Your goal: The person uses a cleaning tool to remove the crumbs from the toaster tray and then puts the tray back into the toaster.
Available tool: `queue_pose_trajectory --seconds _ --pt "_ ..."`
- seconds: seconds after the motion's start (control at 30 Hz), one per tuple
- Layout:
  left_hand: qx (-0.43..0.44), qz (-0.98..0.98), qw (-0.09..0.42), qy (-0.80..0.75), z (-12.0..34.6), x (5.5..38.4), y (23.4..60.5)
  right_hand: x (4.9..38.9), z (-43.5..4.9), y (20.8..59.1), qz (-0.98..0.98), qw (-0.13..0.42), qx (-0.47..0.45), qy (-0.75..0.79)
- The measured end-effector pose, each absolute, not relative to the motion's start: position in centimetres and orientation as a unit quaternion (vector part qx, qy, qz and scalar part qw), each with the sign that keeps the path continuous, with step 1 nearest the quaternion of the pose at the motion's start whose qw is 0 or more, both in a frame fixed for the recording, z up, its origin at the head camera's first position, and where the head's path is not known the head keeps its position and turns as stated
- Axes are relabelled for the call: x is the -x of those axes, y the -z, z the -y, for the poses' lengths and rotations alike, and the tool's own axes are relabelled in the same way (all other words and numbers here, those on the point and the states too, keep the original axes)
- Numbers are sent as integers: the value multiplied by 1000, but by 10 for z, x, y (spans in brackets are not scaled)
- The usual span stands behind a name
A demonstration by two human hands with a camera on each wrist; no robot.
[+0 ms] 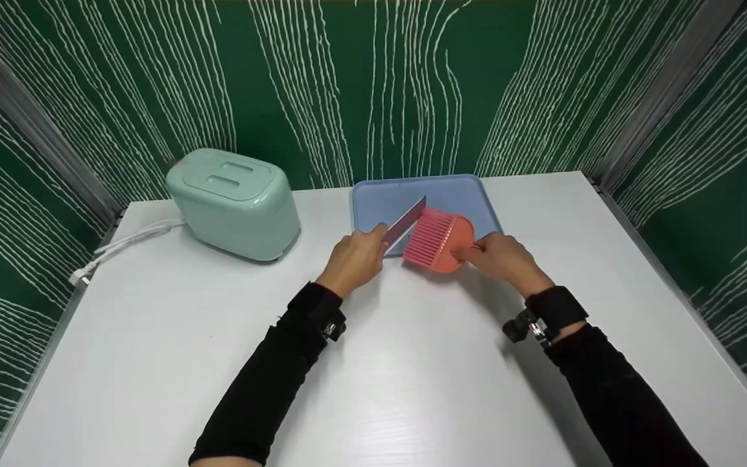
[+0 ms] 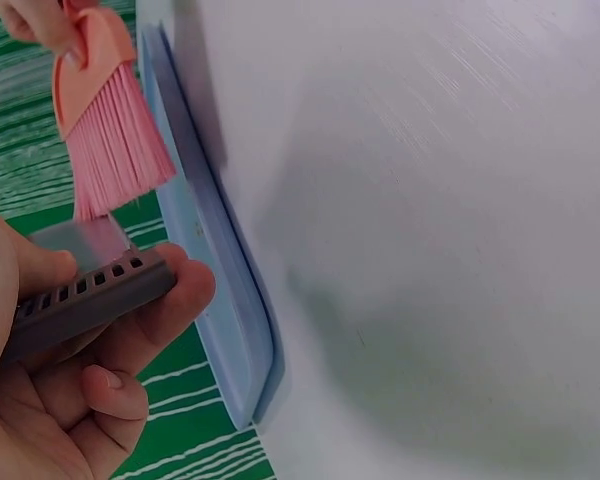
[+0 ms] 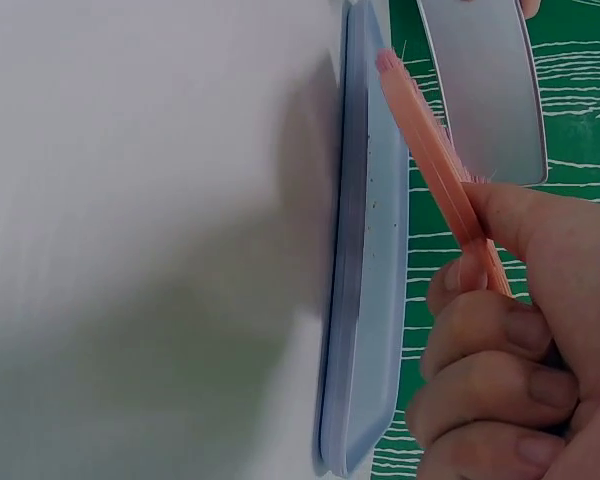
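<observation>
My left hand (image 1: pixel 355 259) grips the dark slotted end of a flat metal crumb tray (image 1: pixel 406 222), which is tilted over the blue tray (image 1: pixel 380 202). In the left wrist view, thumb and fingers clasp that slotted edge (image 2: pixel 90 300). A small hand brush (image 1: pixel 430 237) with pink bristles and an orange head is pinched in my right hand (image 1: pixel 506 259). Its bristles lie close against the crumb tray's face, overlapping it in the head view. Small dark crumbs (image 3: pixel 373 205) dot the blue tray's floor in the right wrist view.
A mint-green toaster (image 1: pixel 234 207) stands at the back left of the white table (image 1: pixel 373 389). Its white cord (image 1: pixel 140 233) and plug trail off to the left edge. Green walls (image 1: pixel 347 84) with white lines rise behind and at both sides.
</observation>
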State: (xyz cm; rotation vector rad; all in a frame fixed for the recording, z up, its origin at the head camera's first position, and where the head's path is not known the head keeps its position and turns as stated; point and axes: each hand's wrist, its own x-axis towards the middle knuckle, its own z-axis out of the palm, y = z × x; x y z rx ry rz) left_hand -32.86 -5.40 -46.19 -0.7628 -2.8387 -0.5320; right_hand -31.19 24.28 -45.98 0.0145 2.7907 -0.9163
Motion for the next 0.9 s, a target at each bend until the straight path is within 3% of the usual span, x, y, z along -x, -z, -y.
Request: queue_pose_trajectory --seconds 0.53,0.9 --pt "248 949 79 176 56 328 463 311 -260 456 -945 95 -24 312" --pt "252 948 93 171 57 328 464 309 -290 454 -941 41 -42 334"
